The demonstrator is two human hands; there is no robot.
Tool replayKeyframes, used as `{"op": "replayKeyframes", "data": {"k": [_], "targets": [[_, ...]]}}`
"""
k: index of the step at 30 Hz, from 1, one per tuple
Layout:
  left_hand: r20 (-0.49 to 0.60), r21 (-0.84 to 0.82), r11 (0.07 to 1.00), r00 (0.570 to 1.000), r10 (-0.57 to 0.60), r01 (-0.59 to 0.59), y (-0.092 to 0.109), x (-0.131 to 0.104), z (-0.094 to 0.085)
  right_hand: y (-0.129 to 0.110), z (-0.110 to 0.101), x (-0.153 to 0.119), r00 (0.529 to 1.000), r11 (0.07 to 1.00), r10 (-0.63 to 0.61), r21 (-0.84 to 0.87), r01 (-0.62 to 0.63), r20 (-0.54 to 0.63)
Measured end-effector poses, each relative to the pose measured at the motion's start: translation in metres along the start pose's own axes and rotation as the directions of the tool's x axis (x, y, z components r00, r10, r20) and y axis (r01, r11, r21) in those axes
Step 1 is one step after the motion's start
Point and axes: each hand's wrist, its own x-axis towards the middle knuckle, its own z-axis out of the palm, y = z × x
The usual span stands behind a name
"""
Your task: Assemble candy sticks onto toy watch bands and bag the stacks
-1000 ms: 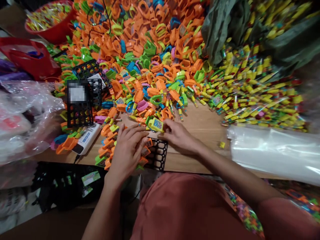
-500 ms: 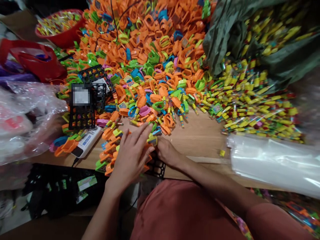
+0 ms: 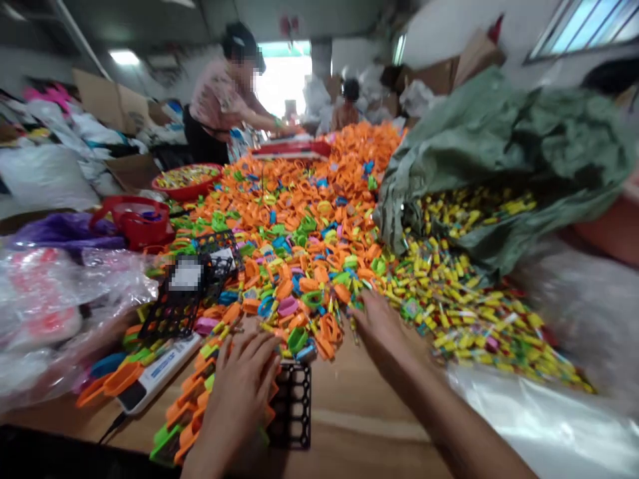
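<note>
My left hand (image 3: pixel 244 372) lies open, palm down, over rows of orange and green plastic pieces (image 3: pixel 192 406) set on a black grid tray (image 3: pixel 295 406). The tray's bare cells show to the right of the hand, and its other side is hidden under the pieces. My right hand (image 3: pixel 379 322) reaches to the near edge of a large pile of loose, mostly orange watch-shaped plastic pieces (image 3: pixel 299 226). Its fingers are stretched out, a little blurred, beside small yellow-wrapped sticks (image 3: pixel 354 327); no held thing shows between them.
Yellow-wrapped sticks (image 3: pixel 464 306) spill from a green sack (image 3: pixel 499 153) at right, above clear plastic film (image 3: pixel 544 419). At left are a white power bank (image 3: pixel 162 372), black grid trays (image 3: pixel 172 309), a red bag (image 3: pixel 144 223) and a red basin (image 3: pixel 187 193). Another person (image 3: pixel 224 100) stands across the pile.
The view has tilted up, showing the room and other people. My right hand has left the tray beside my left hand and moved forward and right to the pile. My left hand stays over the tray.
</note>
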Motion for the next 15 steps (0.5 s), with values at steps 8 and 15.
{"op": "replayKeyframes", "data": {"k": [8,15], "targets": [[-0.138,0.136,0.987,0.984,0.109,-0.090,-0.015,0.014,0.023,0.028,0.043,0.009,0.996,0.998,0.050,0.022,-0.052,0.068],[-0.092,0.302,0.936,0.972,0.217,-0.180,-0.007,-0.019,0.016,-0.008,0.044,-0.030,0.993,0.891,-0.096,0.450,0.059,0.061]]}}
